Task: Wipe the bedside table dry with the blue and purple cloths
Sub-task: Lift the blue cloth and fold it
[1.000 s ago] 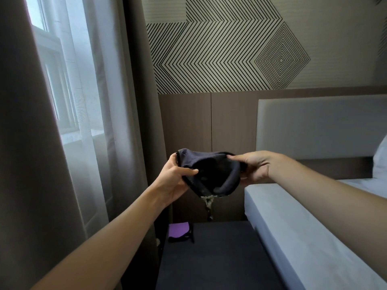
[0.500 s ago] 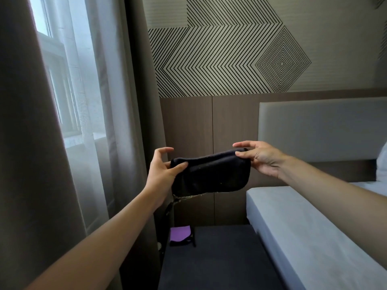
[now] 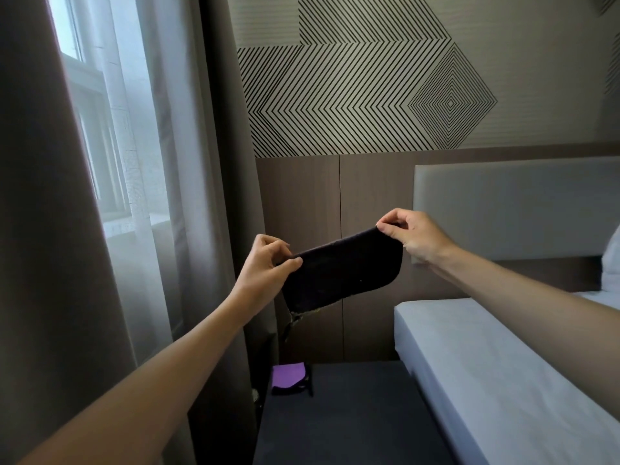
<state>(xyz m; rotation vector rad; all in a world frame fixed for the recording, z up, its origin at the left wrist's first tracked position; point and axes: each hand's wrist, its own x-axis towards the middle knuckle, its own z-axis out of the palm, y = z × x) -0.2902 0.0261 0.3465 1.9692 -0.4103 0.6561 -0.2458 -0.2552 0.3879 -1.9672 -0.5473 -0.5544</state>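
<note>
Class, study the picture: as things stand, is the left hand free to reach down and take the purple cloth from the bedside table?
Probably not yet. The left hand and right hand both pinch the dark cloth taut in mid-air. The purple cloth lies uncovered on the bedside table below, so only that grip hinders.

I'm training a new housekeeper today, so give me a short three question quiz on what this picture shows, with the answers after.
1. True or false: the dark cloth is lying flat on the bedside table.
2. Which hand holds the cloth higher: A, the left hand, or B, the right hand?
3. Fill in: the purple cloth lies at the table's back ____ corner, on the curtain side.

Key
1. False: both hands hold it stretched in the air above the table.
2. B.
3. Left.
</note>
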